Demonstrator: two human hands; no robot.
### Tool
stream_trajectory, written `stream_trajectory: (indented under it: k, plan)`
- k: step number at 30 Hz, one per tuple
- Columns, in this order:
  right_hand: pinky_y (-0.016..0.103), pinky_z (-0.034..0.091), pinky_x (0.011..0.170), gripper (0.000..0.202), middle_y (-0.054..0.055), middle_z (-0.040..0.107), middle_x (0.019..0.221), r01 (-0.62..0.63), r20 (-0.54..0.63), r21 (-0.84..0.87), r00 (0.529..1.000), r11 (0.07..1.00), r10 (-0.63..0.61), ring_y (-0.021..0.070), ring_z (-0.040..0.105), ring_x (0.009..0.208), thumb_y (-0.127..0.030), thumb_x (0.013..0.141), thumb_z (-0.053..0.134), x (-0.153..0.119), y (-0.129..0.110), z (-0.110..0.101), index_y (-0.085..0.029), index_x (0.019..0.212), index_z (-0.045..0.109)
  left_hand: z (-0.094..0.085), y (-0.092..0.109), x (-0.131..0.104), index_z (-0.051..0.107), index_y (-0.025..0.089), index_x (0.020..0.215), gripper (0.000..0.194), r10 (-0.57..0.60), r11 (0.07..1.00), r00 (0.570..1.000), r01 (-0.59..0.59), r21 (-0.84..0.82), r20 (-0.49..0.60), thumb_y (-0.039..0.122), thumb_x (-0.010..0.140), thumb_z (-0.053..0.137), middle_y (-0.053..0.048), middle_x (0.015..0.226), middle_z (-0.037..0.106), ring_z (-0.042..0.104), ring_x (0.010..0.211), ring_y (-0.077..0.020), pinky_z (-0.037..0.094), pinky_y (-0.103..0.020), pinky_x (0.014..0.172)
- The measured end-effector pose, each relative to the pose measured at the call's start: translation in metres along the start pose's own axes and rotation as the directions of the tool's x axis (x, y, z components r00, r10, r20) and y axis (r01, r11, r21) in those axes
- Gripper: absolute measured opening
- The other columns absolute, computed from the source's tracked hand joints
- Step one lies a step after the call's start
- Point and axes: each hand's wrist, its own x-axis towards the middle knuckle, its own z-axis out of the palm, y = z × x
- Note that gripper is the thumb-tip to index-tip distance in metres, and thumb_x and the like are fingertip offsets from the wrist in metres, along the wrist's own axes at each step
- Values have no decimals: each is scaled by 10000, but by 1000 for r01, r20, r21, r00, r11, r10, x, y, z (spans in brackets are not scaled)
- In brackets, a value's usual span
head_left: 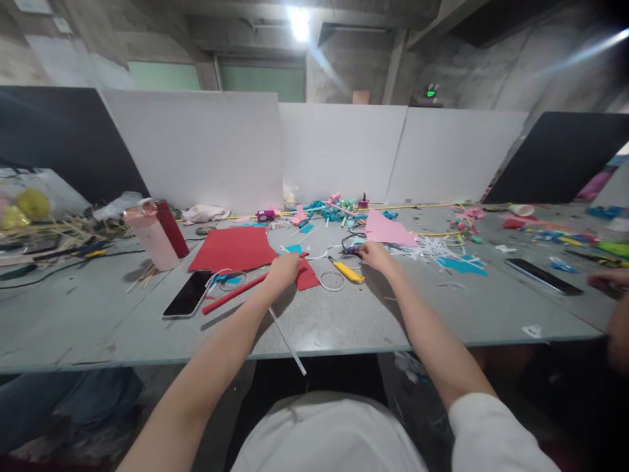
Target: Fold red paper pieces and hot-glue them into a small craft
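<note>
My left hand (285, 270) is closed around a thin red rolled tube (234, 295), which slants down to the left above the table. A red paper piece (307, 276) lies beside that hand. Below the wrist, a thin clear-white stick (289, 342) juts past the table's front edge. My right hand (376, 255) has its fingers closed on a small dark tool (351, 250); its kind is too small to make out. Between my hands lie a yellow utility knife (348, 271) and a white ring (333, 280). A large red sheet (233, 248) lies behind the tube.
A phone (187, 295) and a pink bottle (156, 242) stand or lie left; a second phone (543, 276) lies right. White paper strips (435, 249), a pink sheet (388, 228) and ribbon scraps (339, 208) clutter the back. Another person's hand (609, 283) is at the right edge.
</note>
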Motion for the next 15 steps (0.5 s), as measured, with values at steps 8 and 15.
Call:
stream_trajectory:
  k: [8, 15]
  plan:
    - [268, 470, 817, 249, 216, 816, 1109, -190, -61, -86, 981, 978, 185, 264, 755, 1033, -187, 986, 627, 3, 45, -18, -110, 1090, 839, 1, 0, 1, 719, 156, 1258, 391, -15, 1000, 1000, 15, -27, 3, 366, 1124, 417, -204, 1106, 783, 771, 1067, -316, 588, -382, 872]
    - [314, 515, 802, 382, 241, 812, 1039, -82, 29, -135, 996, 987, 87, 318, 762, 959, -423, 966, 752, 5, 36, 1, -67, 1066, 847, 6, -2, 2, 747, 156, 1190, 373, 32, 998, 998, -29, -59, 45, 363, 1117, 446, -221, 1122, 785, 774, 1078, -330, 582, -381, 867]
